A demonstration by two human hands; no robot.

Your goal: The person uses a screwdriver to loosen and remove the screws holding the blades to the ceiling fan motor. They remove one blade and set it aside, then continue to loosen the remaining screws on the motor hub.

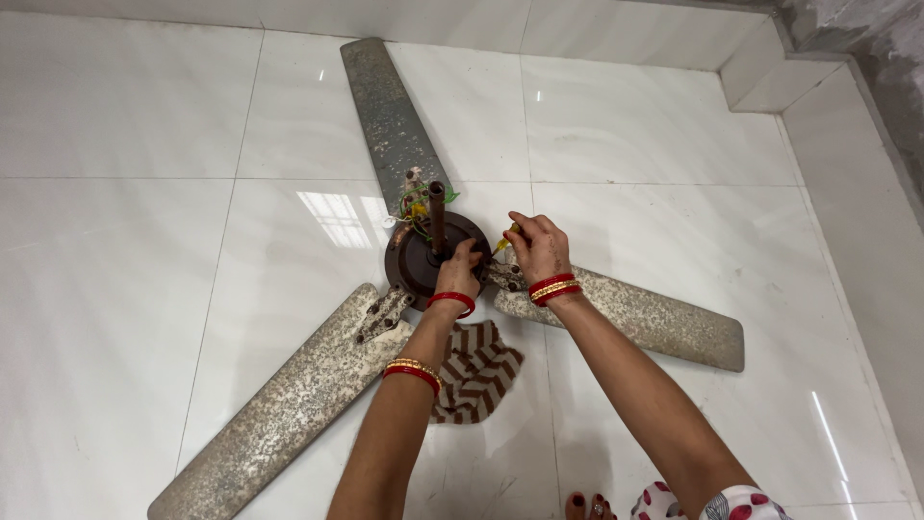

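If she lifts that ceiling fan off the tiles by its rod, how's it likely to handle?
The ceiling fan is probably heavy at its dark motor hub. Three long blades spread wide, so it would likely swing awkwardly. On the glossy floor tiles it would probably slide rather than roll.

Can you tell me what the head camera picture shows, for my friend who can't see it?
A person's left hand rests on the brown motor hub of an old three-bladed ceiling fan lying on a white tiled floor. Their right hand holds a small yellow tool beside the hub; a striped cloth lies nearby.
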